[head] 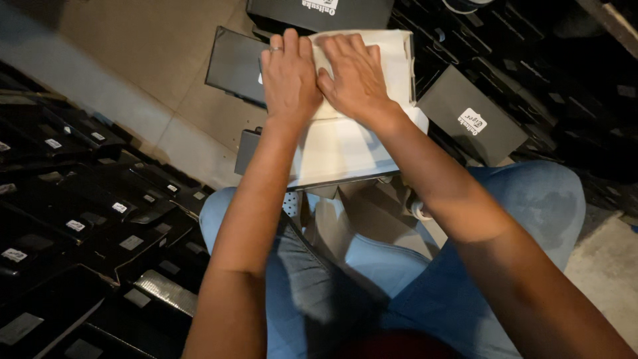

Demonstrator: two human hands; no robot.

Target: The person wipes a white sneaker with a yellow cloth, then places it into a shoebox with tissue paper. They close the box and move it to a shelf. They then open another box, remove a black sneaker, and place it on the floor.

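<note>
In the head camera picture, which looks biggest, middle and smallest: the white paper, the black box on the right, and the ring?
1. White paper, biggest.
2. Black box on the right, though it lies at a slant.
3. Ring on the left hand, tiny.

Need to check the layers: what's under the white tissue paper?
Both hands, left hand and right hand, press the white tissue paper over a black rectangular box. Its contents are covered.

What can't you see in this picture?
Head view:
- White paper: its middle is covered by the left hand and right hand.
- Box under the paper: mostly hidden by it.
- Black boxes at left: too dark to count.
- Top black box: cut off by the edge.
</note>
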